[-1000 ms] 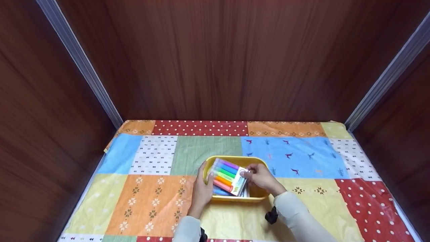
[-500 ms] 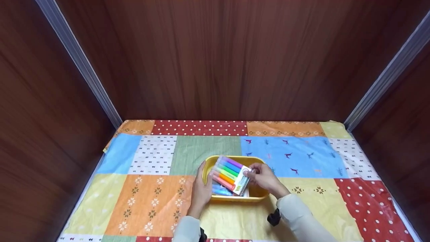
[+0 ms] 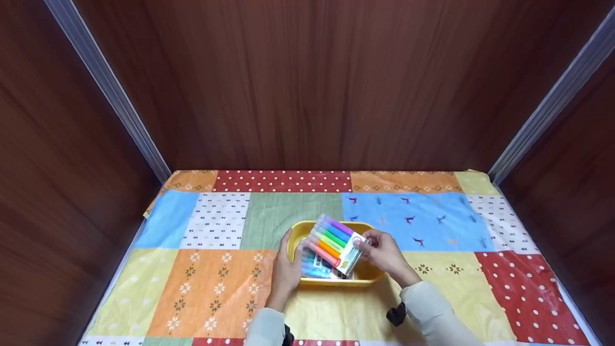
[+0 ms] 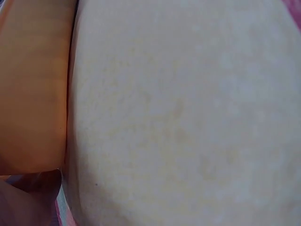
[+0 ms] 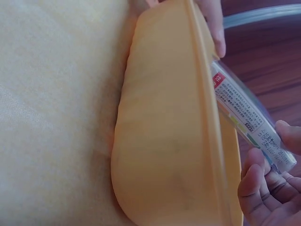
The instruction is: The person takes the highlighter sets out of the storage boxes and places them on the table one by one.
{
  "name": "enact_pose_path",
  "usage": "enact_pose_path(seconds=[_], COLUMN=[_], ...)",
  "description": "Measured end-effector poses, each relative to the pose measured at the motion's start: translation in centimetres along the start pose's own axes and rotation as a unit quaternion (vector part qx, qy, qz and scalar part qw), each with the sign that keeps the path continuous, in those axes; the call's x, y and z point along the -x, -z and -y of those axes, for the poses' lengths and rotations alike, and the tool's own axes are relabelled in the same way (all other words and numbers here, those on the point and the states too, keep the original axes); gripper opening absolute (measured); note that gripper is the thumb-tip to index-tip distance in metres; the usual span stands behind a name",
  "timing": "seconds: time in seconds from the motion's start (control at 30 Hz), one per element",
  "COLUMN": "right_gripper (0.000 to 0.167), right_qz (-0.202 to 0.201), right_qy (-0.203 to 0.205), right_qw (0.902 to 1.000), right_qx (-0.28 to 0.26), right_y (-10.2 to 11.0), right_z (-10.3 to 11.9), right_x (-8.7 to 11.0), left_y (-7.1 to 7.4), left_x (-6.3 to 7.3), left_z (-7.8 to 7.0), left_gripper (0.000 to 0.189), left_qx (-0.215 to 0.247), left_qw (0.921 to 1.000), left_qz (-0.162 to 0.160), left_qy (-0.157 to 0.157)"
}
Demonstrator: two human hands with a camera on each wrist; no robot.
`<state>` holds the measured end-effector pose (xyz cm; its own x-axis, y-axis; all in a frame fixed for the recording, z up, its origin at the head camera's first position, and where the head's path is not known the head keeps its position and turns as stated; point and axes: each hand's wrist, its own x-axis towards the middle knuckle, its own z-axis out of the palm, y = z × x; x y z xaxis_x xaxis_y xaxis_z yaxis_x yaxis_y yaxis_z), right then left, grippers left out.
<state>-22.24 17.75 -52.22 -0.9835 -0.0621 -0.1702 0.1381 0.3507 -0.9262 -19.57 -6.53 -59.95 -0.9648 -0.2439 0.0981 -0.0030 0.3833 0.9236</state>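
A pack of colourful markers point(image 3: 331, 242) is tilted above a yellow plastic basket point(image 3: 338, 283), pinched at its white card end by my right hand point(image 3: 387, 252). In the right wrist view the printed back of the marker pack point(image 5: 242, 108) shows between the right thumb and fingers. My left hand point(image 3: 284, 274) grips the basket's left end, thumb over the rim. Another clear pack with blue items point(image 3: 314, 272) lies in the basket, partly hidden by the raised one. The left wrist view shows the basket's outer wall point(image 4: 33, 94) and part of the left hand point(image 4: 23, 202).
The basket stands on a patchwork-print tablecloth point(image 3: 216, 293). Brown wood-grain panels point(image 3: 307, 86) rise behind and at both sides, with metal strips point(image 3: 115, 96) at the corners.
My right hand has lifted the marker pack a little up and to the right, uncovering more of the pack beneath. The left hand keeps its hold on the basket.
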Motion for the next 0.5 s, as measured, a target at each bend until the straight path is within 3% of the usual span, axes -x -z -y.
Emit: enact_pose_path(seconds=[0.3, 0.5], right_gripper=[0.013, 0.015], right_qz=[-0.031, -0.046], right_qy=[0.012, 0.012], right_qw=[0.9994, 0.9985], right_qx=[-0.012, -0.029], right_y=[1.1, 1.0], right_z=[0.6, 0.2], right_x=[0.4, 0.8], left_y=[-0.4, -0.3], left_x=[-0.3, 0.2], left_z=[-0.7, -0.6], left_gripper=[0.056, 0.055], left_qx=[-0.008, -0.012], left_qw=[1.0000, 0.9998], left_qz=[-0.003, -0.009], left_qy=[0.005, 0.016])
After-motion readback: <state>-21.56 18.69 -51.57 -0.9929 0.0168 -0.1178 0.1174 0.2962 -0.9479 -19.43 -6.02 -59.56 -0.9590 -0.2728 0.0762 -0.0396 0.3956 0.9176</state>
